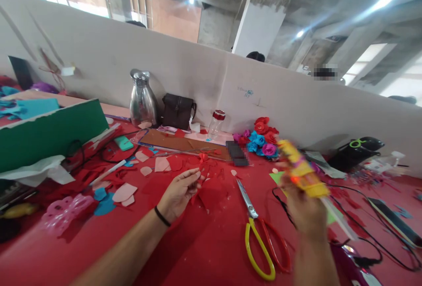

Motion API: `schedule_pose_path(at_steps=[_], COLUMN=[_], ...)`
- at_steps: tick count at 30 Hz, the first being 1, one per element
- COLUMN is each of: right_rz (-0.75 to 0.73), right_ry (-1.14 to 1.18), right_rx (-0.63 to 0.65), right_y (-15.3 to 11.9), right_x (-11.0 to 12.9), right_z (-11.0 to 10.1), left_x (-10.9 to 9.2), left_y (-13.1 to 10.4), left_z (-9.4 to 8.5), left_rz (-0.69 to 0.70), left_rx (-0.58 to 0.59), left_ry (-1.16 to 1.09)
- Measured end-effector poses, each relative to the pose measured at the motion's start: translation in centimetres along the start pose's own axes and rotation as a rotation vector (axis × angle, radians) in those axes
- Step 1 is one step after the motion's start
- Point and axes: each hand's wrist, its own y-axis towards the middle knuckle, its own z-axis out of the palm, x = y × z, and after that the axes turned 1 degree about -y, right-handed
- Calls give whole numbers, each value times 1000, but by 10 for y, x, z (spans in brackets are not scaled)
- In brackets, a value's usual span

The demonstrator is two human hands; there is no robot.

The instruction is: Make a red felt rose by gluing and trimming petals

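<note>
My left hand (181,191), with a black band at the wrist, pinches a small red paper flower (202,158) over the middle of the table. My right hand (305,211) is wrapped round a yellow hot glue gun (303,169), blurred by motion, with a small light glowing on it. A pale glue stick (341,222) sticks out of its back end. Between my hands lie large scissors (252,211) with one yellow and one red handle. Red paper scraps (201,200) lie beneath my left hand.
Paper flowers (263,138), a dark phone (236,153), a glass jar (216,123), a black bag (178,110) and a steel jug (142,99) stand along the partition (184,66). Cut petals (125,193) and a pink balloon-like item (66,213) lie left. Black cables (359,193) run right.
</note>
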Motion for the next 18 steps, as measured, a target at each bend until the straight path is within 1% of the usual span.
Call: schedule_pose_path(at_steps=[2,3,5,6,9,13,18], right_rz=[49,80,89,83,59,-2,-33], right_ry=[271,359,438,453,424,302,250], right_rx=[277,367,509,547,586,583,592], right_y=[-23,-34,-49,-53,-56,-53,-53], right_x=[12,18,29,33,40,40,40], right_z=[24,35,53,58,62,60,59], left_x=[0,-1,-1,-2,-1,1,2], left_y=[1,1,1,0,-1,-2,-3], left_z=[-1,-1,0,1,4,4,4], left_rz=[-3,-7,-23,-33,-58,-54,-71], left_rx=[-15,-31,-74,-95,-122,-93,-66], left_ry=[-3,-7,-15,-15,3,40,87])
